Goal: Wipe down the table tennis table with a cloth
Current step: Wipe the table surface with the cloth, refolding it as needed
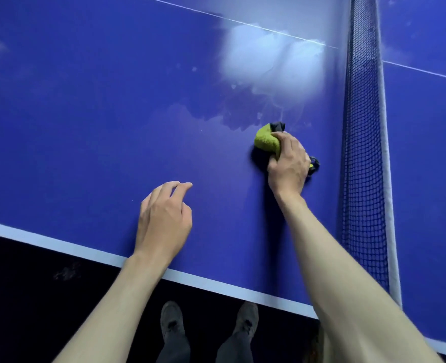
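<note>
One cloth, two hands, one blue counter.

The right hand (288, 163) grips a bunched yellow-green cloth (267, 141), with dark edging, and presses it on the blue counter (85, 127) near the one net (362, 153). The left hand (164, 216) holds nothing, its fingers loosely curled, the palm resting on the surface close to the white edge stripe (46, 242). One wet, pale smear (269, 61) lies just beyond the cloth, crossed by a thin white centre line (243, 22). Below the edge, two dark shoes (172, 318) stand on the floor.
</note>
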Available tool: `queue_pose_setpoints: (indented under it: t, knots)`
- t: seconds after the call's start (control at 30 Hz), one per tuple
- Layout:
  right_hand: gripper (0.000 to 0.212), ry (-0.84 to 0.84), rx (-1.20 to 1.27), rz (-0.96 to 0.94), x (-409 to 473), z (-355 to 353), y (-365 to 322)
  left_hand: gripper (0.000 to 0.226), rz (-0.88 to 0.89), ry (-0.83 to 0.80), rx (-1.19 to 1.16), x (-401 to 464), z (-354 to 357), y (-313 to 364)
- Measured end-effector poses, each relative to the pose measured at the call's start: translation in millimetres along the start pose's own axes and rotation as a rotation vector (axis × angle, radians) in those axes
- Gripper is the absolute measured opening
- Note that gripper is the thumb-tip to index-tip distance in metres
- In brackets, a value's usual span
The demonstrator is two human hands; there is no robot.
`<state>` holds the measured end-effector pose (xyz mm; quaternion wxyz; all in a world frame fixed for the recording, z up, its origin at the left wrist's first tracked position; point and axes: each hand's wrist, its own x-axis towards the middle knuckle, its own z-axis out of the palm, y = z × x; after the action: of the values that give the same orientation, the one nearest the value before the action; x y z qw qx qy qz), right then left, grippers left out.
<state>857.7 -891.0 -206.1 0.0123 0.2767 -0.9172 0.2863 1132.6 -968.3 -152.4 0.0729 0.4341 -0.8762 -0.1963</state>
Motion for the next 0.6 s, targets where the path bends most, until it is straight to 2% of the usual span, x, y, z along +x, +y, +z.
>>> queue_pose_setpoints:
  t: [0.17, 0.27, 0.37, 0.5, 0.6]
  knots:
    - [0.061, -0.064, -0.046, -0.022, 82, 21, -12, 0.047, 0.043, 0.020, 0.118, -13, -4, -12]
    - [0.062, -0.070, -0.025, -0.019, 75, 20, -15, 0.046, 0.051, 0.038, 0.123, -21, -8, -15]
    - [0.062, -0.058, 0.024, -0.044, 21, 15, -25, 0.046, 0.053, 0.028, 0.110, -22, -14, -17]
    - [0.064, -0.055, 0.057, -0.046, -92, 3, -52, 0.046, 0.041, 0.022, 0.080, -24, -24, -20]
    - [0.068, -0.117, 0.041, -0.045, -181, -10, -69, 0.045, 0.025, 0.013, 0.058, -25, -32, -21]
